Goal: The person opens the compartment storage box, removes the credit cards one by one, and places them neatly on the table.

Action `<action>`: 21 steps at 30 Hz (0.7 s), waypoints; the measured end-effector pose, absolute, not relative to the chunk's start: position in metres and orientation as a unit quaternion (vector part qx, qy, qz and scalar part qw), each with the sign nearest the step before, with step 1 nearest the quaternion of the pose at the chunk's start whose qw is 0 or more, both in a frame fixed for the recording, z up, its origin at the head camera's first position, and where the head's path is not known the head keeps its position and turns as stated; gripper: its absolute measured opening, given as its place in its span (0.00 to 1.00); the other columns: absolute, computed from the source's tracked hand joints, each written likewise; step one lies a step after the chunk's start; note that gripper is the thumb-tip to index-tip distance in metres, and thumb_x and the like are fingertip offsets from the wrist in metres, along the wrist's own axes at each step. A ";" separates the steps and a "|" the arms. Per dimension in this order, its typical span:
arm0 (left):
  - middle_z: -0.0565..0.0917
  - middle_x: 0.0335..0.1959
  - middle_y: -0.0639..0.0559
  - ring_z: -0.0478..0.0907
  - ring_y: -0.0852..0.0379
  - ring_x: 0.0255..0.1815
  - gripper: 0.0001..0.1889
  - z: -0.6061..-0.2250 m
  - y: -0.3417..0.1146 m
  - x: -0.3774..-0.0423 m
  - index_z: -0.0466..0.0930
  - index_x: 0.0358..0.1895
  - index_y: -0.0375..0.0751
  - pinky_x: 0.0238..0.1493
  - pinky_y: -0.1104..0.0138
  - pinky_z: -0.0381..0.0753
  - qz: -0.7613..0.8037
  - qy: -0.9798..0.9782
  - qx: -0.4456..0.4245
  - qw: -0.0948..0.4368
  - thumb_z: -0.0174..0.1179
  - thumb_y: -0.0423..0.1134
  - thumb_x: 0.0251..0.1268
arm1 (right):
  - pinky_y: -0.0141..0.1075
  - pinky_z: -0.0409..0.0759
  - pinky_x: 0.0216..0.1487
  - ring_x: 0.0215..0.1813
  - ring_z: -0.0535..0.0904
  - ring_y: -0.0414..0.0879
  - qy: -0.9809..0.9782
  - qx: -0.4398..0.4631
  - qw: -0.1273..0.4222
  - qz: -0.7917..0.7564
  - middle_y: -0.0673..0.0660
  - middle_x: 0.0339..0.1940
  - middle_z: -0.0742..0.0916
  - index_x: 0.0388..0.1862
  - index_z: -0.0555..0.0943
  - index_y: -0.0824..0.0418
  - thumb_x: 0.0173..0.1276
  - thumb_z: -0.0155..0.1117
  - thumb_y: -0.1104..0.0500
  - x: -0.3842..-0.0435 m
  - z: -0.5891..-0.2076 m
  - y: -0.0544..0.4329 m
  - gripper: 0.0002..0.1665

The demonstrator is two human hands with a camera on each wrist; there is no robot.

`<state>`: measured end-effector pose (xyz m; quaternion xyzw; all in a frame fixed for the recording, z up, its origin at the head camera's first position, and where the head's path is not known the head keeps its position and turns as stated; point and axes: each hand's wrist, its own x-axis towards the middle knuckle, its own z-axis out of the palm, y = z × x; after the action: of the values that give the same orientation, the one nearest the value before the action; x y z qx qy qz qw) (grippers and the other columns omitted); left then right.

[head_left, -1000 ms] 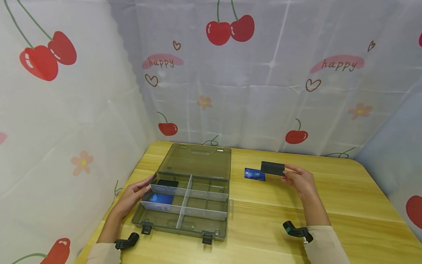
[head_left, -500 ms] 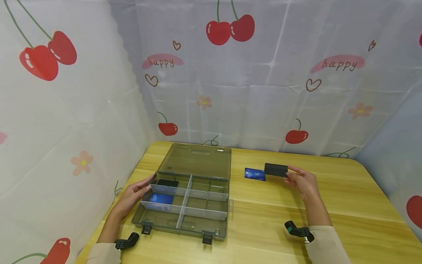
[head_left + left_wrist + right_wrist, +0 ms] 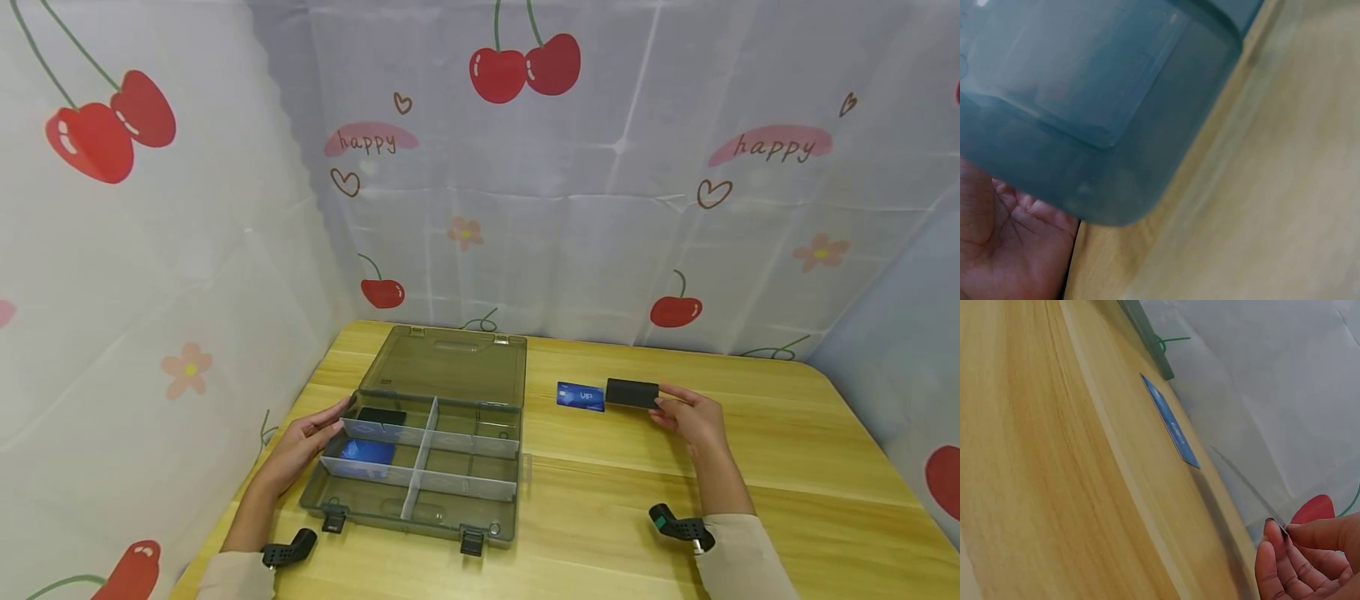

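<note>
Right hand (image 3: 693,421) in a pinch on 1 black card (image 3: 632,393) (left hand (image 3: 300,447), fingers extended, against the box (image 3: 363,497))

- Box (image 3: 352,495), by the left edge of the tabletop (image 3: 585,521): smoky see-through plastic, smooth, slightly glossy.
- Lid (image 3: 457,368): the same tinted plastic, smooth.
- Dividers (image 3: 468,486): thin plastic, milky and half clear.
- Latches (image 3: 472,542): black, looking like plastic.
- Black card (image 3: 632,393), held over the tabletop toward its back edge: smooth and matt; plastic or paper, I cannot tell.
- VIP card (image 3: 581,397), near the same edge: smooth, plastic-looking, with soft gloss.
- Tabletop: wood-grained, smooth, with a light sheen.
- Backdrop (image 3: 540,242), behind the back edge: printed sheet, creased, faintly shiny; cloth or thin plastic, I cannot tell.
- Sleeves (image 3: 744,554): matt cloth.
</note>
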<state>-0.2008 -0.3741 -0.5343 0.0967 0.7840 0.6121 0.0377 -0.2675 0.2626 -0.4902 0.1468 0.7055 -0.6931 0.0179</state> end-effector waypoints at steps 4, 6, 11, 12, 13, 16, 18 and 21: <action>0.59 0.80 0.44 0.46 0.41 0.81 0.29 -0.534 -0.374 -0.201 0.62 0.79 0.40 0.62 0.82 0.63 0.614 0.783 0.097 0.038 0.54 0.44 0.80 | 0.36 0.86 0.43 0.35 0.89 0.43 0.706 0.144 0.015 -0.693 0.47 0.35 0.86 0.73 0.69 0.73 0.76 0.57 0.69 -0.268 -0.493 0.264 0.28; 0.59 0.80 0.43 0.46 0.41 0.81 0.29 -0.534 -0.374 -0.201 0.61 0.79 0.40 0.63 0.82 0.62 0.614 0.782 0.097 0.038 0.54 0.43 0.80 | 0.36 0.86 0.42 0.35 0.89 0.43 0.707 0.145 0.015 -0.692 0.47 0.36 0.86 0.73 0.69 0.73 0.76 0.57 0.69 -0.268 -0.494 0.264 0.28; 0.58 0.80 0.42 0.45 0.40 0.81 0.29 -0.535 -0.375 -0.202 0.61 0.79 0.39 0.62 0.82 0.63 0.610 0.786 0.100 0.036 0.53 0.43 0.81 | 0.36 0.86 0.42 0.33 0.88 0.42 0.708 0.149 0.018 -0.690 0.50 0.38 0.86 0.73 0.69 0.74 0.76 0.58 0.69 -0.269 -0.497 0.264 0.28; 0.58 0.80 0.41 0.45 0.40 0.80 0.29 -0.535 -0.375 -0.202 0.61 0.79 0.38 0.62 0.82 0.62 0.608 0.787 0.103 0.036 0.52 0.42 0.81 | 0.36 0.86 0.41 0.33 0.88 0.42 0.708 0.149 0.020 -0.690 0.50 0.39 0.86 0.73 0.69 0.74 0.76 0.58 0.69 -0.269 -0.498 0.264 0.28; 0.58 0.80 0.41 0.45 0.39 0.80 0.29 -0.536 -0.375 -0.202 0.61 0.79 0.38 0.62 0.82 0.62 0.607 0.787 0.104 0.036 0.52 0.42 0.81 | 0.36 0.86 0.41 0.33 0.88 0.42 0.708 0.148 0.021 -0.690 0.51 0.39 0.86 0.73 0.69 0.74 0.76 0.58 0.69 -0.269 -0.498 0.264 0.28; 0.58 0.80 0.42 0.45 0.40 0.81 0.29 -0.535 -0.375 -0.202 0.61 0.79 0.39 0.63 0.82 0.62 0.608 0.786 0.105 0.038 0.52 0.42 0.81 | 0.35 0.86 0.41 0.33 0.88 0.42 0.709 0.147 0.024 -0.690 0.52 0.39 0.86 0.73 0.68 0.74 0.76 0.58 0.70 -0.270 -0.499 0.265 0.29; 0.58 0.80 0.42 0.46 0.40 0.81 0.29 -0.535 -0.375 -0.201 0.61 0.79 0.40 0.62 0.82 0.63 0.608 0.786 0.103 0.038 0.53 0.43 0.81 | 0.35 0.86 0.41 0.33 0.88 0.41 0.710 0.147 0.025 -0.689 0.53 0.40 0.86 0.73 0.68 0.73 0.76 0.58 0.70 -0.270 -0.500 0.265 0.29; 0.58 0.80 0.44 0.46 0.41 0.81 0.29 -0.534 -0.374 -0.201 0.61 0.79 0.41 0.63 0.82 0.63 0.613 0.783 0.100 0.040 0.53 0.43 0.81 | 0.35 0.86 0.41 0.33 0.88 0.40 0.716 0.148 0.022 -0.682 0.61 0.48 0.85 0.73 0.69 0.73 0.76 0.58 0.69 -0.271 -0.501 0.265 0.29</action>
<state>-0.2008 -0.3744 -0.5340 0.0999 0.7828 0.6129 0.0402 -0.2709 0.2649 -0.5007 0.1478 0.7161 -0.6818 0.0222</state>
